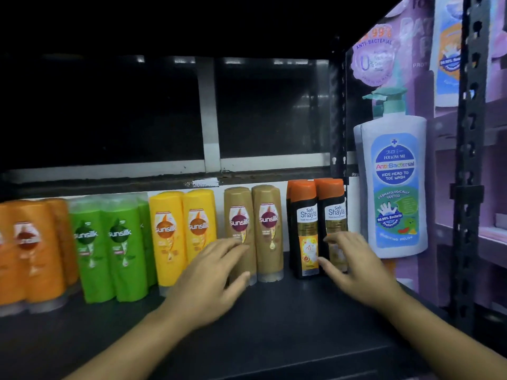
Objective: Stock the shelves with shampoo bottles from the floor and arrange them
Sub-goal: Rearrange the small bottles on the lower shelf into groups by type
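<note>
Head view: shampoo bottles stand upright in a row along the back edge of the dark shelf (274, 325). Orange bottles (41, 250) are at the left end, then green bottles (120, 248), yellow bottles (167, 237), two tan bottles (269, 229), and two black bottles (306, 215) with orange caps in the right rear corner. The left hand (214, 275) reaches to the left tan bottle (238, 215), fingers straight, thumb spread, gripping nothing. The right hand (354, 267) is at the front of the right black bottle (333, 204), fingers relaxed and fanned. Motion blur leaves it unclear whether either hand actually touches. Past the shelf's right edge, beyond a perforated black upright (337, 111), stands a white pump bottle (395, 187).
</note>
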